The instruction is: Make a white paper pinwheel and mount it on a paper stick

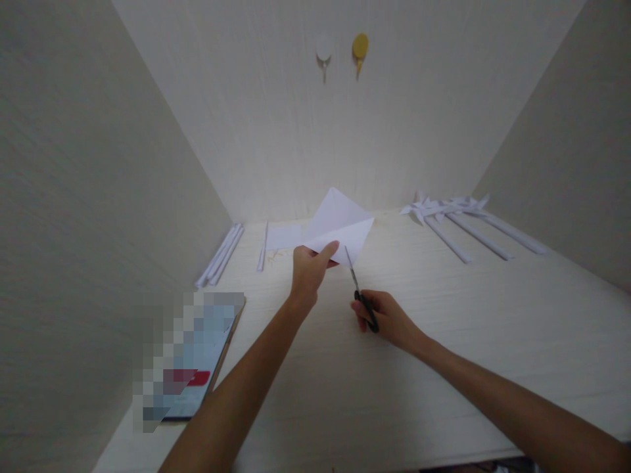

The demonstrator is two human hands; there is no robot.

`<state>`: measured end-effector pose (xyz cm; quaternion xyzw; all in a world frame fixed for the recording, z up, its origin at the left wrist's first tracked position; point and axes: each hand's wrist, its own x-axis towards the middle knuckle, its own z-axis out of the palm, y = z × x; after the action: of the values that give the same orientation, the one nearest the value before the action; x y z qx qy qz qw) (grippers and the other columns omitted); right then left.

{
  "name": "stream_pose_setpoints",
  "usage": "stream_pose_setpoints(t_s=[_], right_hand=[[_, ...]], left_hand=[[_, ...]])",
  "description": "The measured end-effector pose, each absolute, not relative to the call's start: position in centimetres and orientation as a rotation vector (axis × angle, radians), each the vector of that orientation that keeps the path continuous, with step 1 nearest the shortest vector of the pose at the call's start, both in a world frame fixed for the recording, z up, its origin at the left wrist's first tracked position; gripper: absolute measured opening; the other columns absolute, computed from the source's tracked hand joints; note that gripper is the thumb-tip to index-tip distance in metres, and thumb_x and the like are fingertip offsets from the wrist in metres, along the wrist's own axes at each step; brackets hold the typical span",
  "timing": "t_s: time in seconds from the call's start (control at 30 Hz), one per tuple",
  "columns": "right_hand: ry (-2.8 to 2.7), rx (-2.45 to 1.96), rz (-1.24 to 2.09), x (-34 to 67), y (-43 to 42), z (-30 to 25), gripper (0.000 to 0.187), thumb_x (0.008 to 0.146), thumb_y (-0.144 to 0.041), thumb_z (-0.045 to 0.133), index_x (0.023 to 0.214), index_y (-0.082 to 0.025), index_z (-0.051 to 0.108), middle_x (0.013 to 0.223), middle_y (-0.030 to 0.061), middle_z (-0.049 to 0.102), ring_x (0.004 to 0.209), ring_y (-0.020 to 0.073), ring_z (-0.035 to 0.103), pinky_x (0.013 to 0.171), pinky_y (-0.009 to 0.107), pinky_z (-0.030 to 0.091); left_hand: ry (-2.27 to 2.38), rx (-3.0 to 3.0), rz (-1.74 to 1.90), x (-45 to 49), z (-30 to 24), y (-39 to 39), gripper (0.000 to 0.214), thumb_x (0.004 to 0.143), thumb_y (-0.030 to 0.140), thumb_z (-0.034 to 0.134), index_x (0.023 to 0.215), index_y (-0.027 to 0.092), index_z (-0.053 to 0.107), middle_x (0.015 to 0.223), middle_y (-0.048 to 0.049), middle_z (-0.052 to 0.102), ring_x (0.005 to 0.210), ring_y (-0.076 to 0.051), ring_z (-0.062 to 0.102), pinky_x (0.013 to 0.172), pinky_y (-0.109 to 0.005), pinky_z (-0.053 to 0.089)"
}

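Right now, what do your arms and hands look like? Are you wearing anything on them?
Both arms are bare: no sleeves show up to the picture's edge. The left hand and right hand wear no gloves, and I see no watch, bracelet or rings on the fingers.
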<state>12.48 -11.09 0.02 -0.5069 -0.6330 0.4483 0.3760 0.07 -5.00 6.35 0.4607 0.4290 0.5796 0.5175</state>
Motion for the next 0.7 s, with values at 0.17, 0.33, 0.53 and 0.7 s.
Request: stream_pose_setpoints(t_s=[0.17, 0.33, 0.53, 0.7], right_hand=[[-1.624, -1.313, 1.129, 12.47, -11.04, -0.04, 0.035, 0.074, -0.045, 0.046, 0.053, -0.018, 0.042, 0.046, -0.0008, 0.048, 0.044, 0.0103, 0.044, 0.045, 0.023, 0.032], [-1.623, -1.305, 1.136, 12.49, -11.06, -0.11, 0.033, 0.075, -0.043, 0.046, 0.053, -0.018, 0.042, 0.046, -0.001, 0.049, 0.044, 0.0103, 0.044, 0.045, 0.023, 0.032], [-1.645, -1.301, 1.125, 12.55, -11.08, 0.0, 0.036, 0.075, -0.047, 0.046, 0.053, -0.018, 0.042, 0.047, -0.0007, 0.049, 0.044, 0.01, 0.044, 0.046, 0.023, 0.033], [-1.623, -1.295, 1.153, 12.56, -11.12, -0.06, 0.034, 0.075, -0.044, 0.047, 0.054, -0.018, 0.043, 0.047, -0.0008, 0.05, 0.044, 0.01, 0.045, 0.045, 0.022, 0.033]], left_hand=[[1.031, 1.118, 1.395, 0.09, 6.24, -4.93, 0.017, 0.056, 0.022, 0.067, 0.068, 0.01, 0.064, 0.066, -0.0034, 0.066, 0.06, -0.013, 0.061, 0.057, -0.026, 0.052], [1.024, 1.115, 1.384, 0.04, 6.19, -4.88, 0.02, 0.055, 0.024, 0.068, 0.067, 0.01, 0.064, 0.068, -0.0045, 0.066, 0.061, -0.014, 0.061, 0.058, -0.027, 0.052], [1.022, 1.127, 1.372, 0.01, 6.34, -4.92, 0.017, 0.057, 0.023, 0.066, 0.066, 0.009, 0.062, 0.067, -0.0036, 0.065, 0.061, -0.013, 0.061, 0.057, -0.026, 0.053], [1.06, 1.162, 1.343, -0.09, 6.59, -4.93, 0.014, 0.056, 0.022, 0.066, 0.061, 0.01, 0.062, 0.057, -0.0012, 0.062, 0.056, -0.013, 0.06, 0.054, -0.025, 0.053]])
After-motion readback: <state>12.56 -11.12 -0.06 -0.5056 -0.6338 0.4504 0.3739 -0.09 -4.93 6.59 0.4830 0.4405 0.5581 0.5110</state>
